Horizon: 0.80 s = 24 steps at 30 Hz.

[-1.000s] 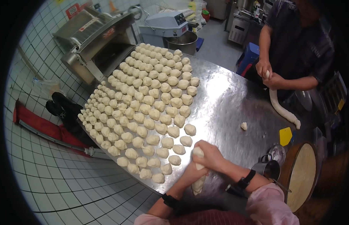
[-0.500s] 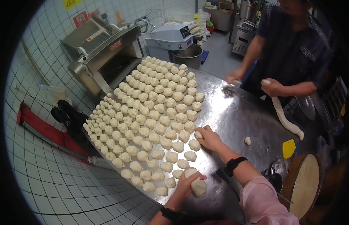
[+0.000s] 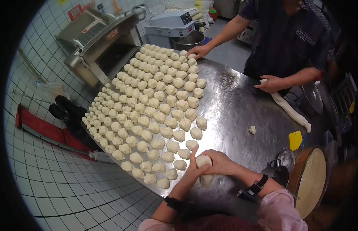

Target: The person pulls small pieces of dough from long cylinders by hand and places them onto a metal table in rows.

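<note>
Head view, bakery bench. L hand [image 3: 191, 172] and R hand [image 3: 222, 163] meet over the near edge of the steel table [image 3: 240, 104], both closed on one dough roll [image 3: 204, 170]. The roll stands approx. upright, clear of the tabletop. L fingers [image 3: 195, 156] curl round its upper part w/ thumb raised; R fingers wrap the top from the other side, no gap showing. Holding it upright prob. leaves the top end free for the R hand to work.

Cut dough pieces [image 3: 156, 104] lie in close diagonal rows from the far-left corner to the near edge, apart or barely touching, presumably so they don't stick. The nearest piece [image 3: 192, 144] sits just beyond the hands, so the rows grow within easy reach.

Across the table, a co-worker's hand [image 3: 198, 51] rests at the far end of the rows; the other [image 3: 270, 84] grips a dough rope [image 3: 290, 111] trailing over the right edge. One stray bit [image 3: 252, 129] lies alone on bare steel; yellow scraper [image 3: 294, 140] and metal cup [image 3: 277, 173] sit at the near-right corner.

Cf. 0.5 s earlier: R hand was out at the row end w/ L hand holding the roll alone; now both grip it. Co-worker's hand has gone from mid-table to the far rows.
</note>
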Tool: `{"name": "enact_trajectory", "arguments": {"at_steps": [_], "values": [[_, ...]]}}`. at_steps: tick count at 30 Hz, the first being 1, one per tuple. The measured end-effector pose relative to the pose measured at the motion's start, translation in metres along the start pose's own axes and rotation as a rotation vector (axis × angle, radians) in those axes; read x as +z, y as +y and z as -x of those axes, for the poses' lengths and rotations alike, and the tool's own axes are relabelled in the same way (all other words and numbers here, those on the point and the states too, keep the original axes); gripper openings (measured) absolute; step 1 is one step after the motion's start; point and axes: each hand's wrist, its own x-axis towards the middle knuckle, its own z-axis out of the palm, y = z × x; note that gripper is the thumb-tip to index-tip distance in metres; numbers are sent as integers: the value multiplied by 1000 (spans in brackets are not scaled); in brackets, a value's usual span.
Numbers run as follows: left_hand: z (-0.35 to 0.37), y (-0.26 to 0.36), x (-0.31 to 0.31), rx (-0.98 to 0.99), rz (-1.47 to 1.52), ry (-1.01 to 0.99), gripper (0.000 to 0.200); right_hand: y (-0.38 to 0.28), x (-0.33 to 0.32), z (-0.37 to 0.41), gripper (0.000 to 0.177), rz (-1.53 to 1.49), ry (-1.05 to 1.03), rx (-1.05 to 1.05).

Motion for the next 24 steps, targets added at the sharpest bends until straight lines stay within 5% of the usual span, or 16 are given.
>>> {"name": "enact_trajectory", "arguments": {"at_steps": [5, 8, 12, 13, 14, 16, 18, 24], "values": [[0, -1, -13, -234, -169, -226, 78, -19, -2, 4, 42, 87, 157, -4], [-5, -5, -6, -153, -331, -224, 40, -23, 0, 4, 39, 74, 180, -9], [-5, 0, 15, -284, -407, -123, 22, -12, -12, -23, 37, 154, 338, 135], [2, 16, 30, -103, -616, -309, 20, 13, -12, -41, 35, 343, 568, -72], [10, 31, 43, 79, -823, -498, 18, 23, -24, -57, 34, 468, 558, 129], [13, 37, 48, 42, -741, -552, 16, 29, -49, -70, 35, 370, 616, 87], [7, 19, 14, -150, -198, -129, 18, 23, -64, -86, 35, 312, 563, -4], [6, 4, -4, -181, -80, -69, 19, 65, -69, -146, 39, 303, 576, -174]]}}
